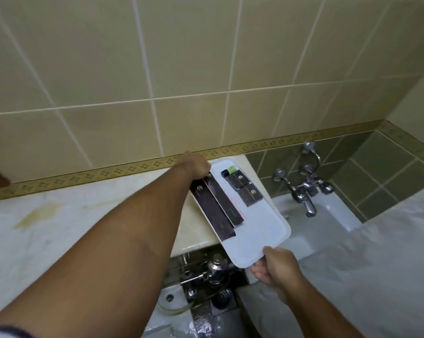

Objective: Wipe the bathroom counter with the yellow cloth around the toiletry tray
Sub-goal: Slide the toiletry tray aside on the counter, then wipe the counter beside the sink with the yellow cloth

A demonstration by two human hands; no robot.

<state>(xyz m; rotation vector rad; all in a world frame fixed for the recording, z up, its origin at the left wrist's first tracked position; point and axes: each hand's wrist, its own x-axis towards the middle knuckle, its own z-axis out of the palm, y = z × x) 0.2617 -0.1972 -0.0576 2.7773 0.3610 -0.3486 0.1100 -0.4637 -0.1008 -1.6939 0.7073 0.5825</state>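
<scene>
A white toiletry tray (262,242) lies slanted over the right end of the pale marble counter (59,215), its near end hanging past the counter's edge. On it are two long dark boxes (220,208), two small dark boxes (245,189) and a small green item (230,170). My left hand (197,165) grips the tray's far left corner by the wall. My right hand (274,267) holds the tray's near corner, thumb on top. No yellow cloth is in view.
A tiled wall with a patterned border (108,172) runs behind the counter. A chrome tap (306,189) juts over the white bathtub (328,215) at right. Below the counter's end sit chrome valves (213,269) and a floor drain (223,295).
</scene>
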